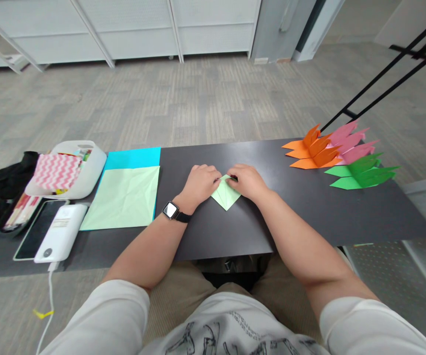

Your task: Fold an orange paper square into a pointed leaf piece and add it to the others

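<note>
A small folded piece of light green paper (226,195) lies on the dark table (301,207) in front of me, its point toward me. My left hand (200,181), with a watch on the wrist, has its fingers curled and pinches the paper's upper left edge. My right hand (247,180) is curled the same way and presses the paper's upper right edge. The fingertips of both hands nearly meet over the top of the fold.
A flat light green sheet (124,197) lies on a blue sheet (135,158) to the left. Farther left sit a white tray (87,172) with patterned paper, a power bank (61,232) and a phone (37,229). Folded orange (312,150), pink (351,143) and green (362,175) paper pieces lie at the right.
</note>
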`<state>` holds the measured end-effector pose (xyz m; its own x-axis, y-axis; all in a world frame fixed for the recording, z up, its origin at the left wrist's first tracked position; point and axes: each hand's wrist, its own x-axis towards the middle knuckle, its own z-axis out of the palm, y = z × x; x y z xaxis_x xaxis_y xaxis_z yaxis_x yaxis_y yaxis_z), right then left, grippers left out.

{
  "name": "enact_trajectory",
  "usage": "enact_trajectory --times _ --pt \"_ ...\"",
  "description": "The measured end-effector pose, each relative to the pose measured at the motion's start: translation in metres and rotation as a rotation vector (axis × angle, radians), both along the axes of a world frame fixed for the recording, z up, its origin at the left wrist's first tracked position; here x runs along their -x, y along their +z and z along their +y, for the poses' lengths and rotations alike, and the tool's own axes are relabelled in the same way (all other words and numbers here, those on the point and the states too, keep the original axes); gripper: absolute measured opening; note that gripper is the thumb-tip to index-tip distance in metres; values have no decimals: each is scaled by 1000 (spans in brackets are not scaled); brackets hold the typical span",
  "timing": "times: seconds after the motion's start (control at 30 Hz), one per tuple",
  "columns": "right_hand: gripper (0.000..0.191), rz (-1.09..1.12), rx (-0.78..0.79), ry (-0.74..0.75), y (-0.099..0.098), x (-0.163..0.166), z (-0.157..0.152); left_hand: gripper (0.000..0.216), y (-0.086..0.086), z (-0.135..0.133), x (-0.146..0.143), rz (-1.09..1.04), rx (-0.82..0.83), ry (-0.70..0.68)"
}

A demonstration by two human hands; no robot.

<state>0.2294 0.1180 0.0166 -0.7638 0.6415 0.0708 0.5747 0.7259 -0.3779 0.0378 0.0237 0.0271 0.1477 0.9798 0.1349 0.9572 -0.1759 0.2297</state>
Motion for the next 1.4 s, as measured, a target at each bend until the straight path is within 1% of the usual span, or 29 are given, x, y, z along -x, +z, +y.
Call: enact_trajectory --times 0.1,0.33,0.57,0.7,0.8,0.9,1.03,1.23,1.4 --pt "12 -20 -20 9 1 0 0 19 1 0 -1 48 -21 -23" --pt "19 -103 -88 9 8 -1 -8 18 5 -4 -5 132 -18 -25" --pt "22 -157 -94 0 18 4 -11 24 7 -6 -8 205 -12 -42" --pt "23 -130 -47 9 19 4 -5 23 7 -4 -7 207 2 -32" --pt "20 -65 -42 6 13 1 -3 21 6 -2 -6 179 -4 -14" --pt "16 -32 -85 -15 5 -2 -5 21 6 -1 -5 193 -13 -26" --pt "17 -24 -136 -19 -1 -3 -8 24 7 -1 -3 234 -15 -61" --pt "25 -120 -249 50 5 -5 -16 26 5 -5 -2 282 -68 -137" --pt "30 -167 -340 105 6 -14 -27 29 3 -21 -8 339 -78 -168"
